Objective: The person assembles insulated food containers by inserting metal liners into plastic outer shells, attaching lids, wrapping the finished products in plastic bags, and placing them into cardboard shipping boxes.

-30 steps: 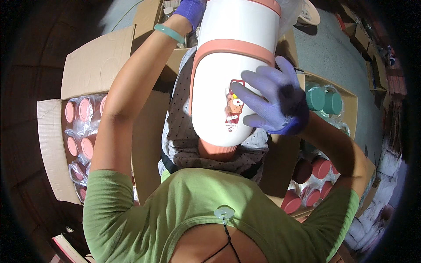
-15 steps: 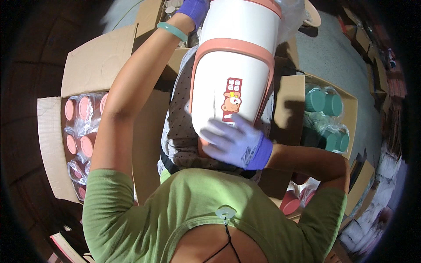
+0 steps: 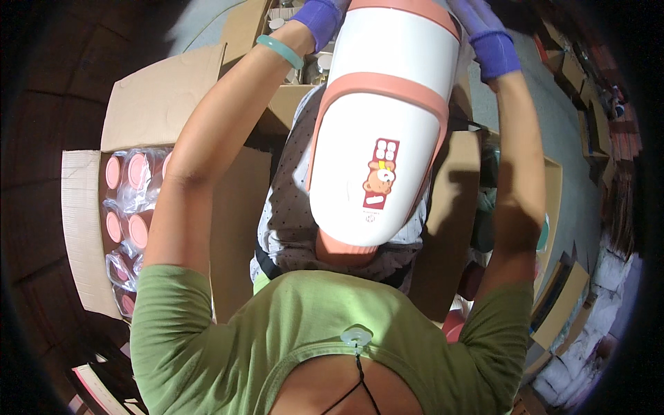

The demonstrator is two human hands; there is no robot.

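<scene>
A large white insulated cup (image 3: 384, 124) with pink trim and a pink handle band lies lengthwise in front of me, over my patterned lap. A red sticker with a cartoon bear (image 3: 380, 173) sits on its side. My left hand (image 3: 321, 19), in a purple glove, is beside the cup's far end at the top of the picture. On the other side of that end is my right hand (image 3: 488, 36), gloved the same way. The fingers of both hands are hidden or cut off by the upper edge, so their grip does not show.
An open carton (image 3: 83, 228) on the left holds several pink-lidded cups (image 3: 138, 228) in clear plastic. Behind my right arm stands another carton (image 3: 551, 187) with green items. A box with jar-like things (image 3: 318, 66) is at the far side.
My right hand has left the cup's near end and reached up to its far end. The cup has shifted slightly right and nearer. My left hand has moved a little to the right.
</scene>
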